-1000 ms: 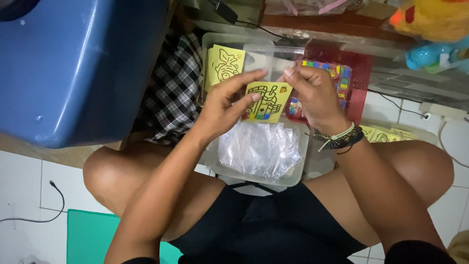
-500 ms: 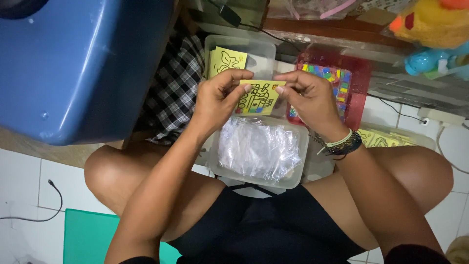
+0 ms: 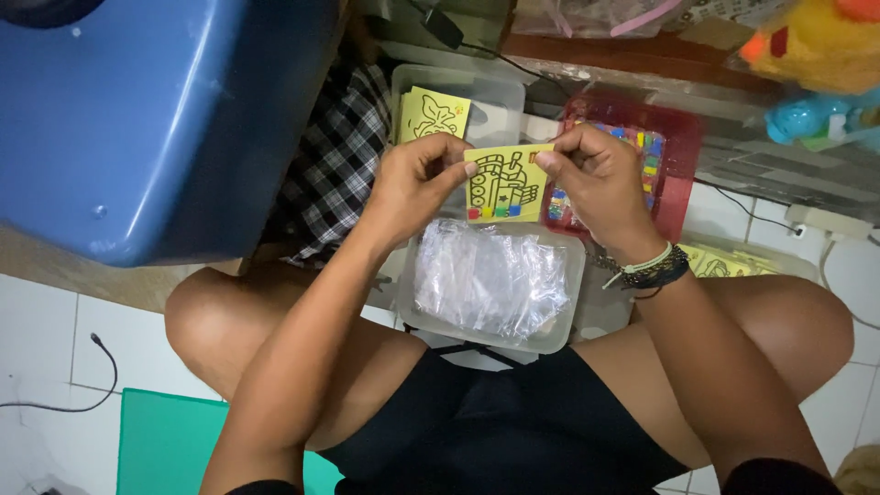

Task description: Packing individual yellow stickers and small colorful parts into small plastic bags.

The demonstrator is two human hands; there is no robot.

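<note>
A small yellow card (image 3: 500,186) with a black line drawing and coloured patches along its lower edge is held up between both hands. My left hand (image 3: 417,179) pinches its left edge. My right hand (image 3: 591,174) pinches its top right corner; that wrist wears woven bracelets. Below the card, a clear plastic tub (image 3: 559,316) holds crumpled clear plastic bags (image 3: 490,280). Behind my left hand, a second clear tub (image 3: 500,96) holds another yellow card (image 3: 429,115).
A red tray (image 3: 683,156) with several small coloured pieces sits behind my right hand. A large blue bin (image 3: 156,119) stands at left, checked cloth (image 3: 335,160) beside it. Colourful toys (image 3: 816,64) lie top right. More yellow sheets (image 3: 724,264) rest by my right knee. White tiled floor, teal mat (image 3: 170,440).
Both hands have lifted the yellow card slightly and turned it upright to face the camera; the right hand's grip shifted to its top corner.
</note>
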